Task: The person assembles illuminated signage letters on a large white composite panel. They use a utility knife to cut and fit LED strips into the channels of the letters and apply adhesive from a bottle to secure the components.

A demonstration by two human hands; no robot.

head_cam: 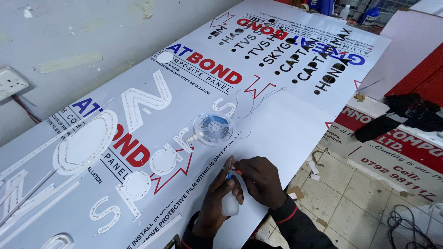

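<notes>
While we look down at the desk [286, 133], which is covered by a big white printed panel, we see both our hands close together near its front edge. Our left hand [217, 198] is closed around a small white plastic bottle [230, 205], and its fingers wrap the body firmly. Our right hand [260, 180] pinches the thin nozzle cap [229, 174] at the top of the bottle, between thumb and fingertips; this grip is nearly shut on it. We judge the bottle to be light and a little soft, so a hard squeeze could press the liquid out; it is better to hold it at the middle and to turn only the tip. Just beyond the hands lies a round reel of LED strip [212, 129], with a thin wire [247, 108] curling away from it. White cut-out letters [138, 184] with small dots along their edges lie to the left. Tiled floor [341, 193] shows to the right.
</notes>
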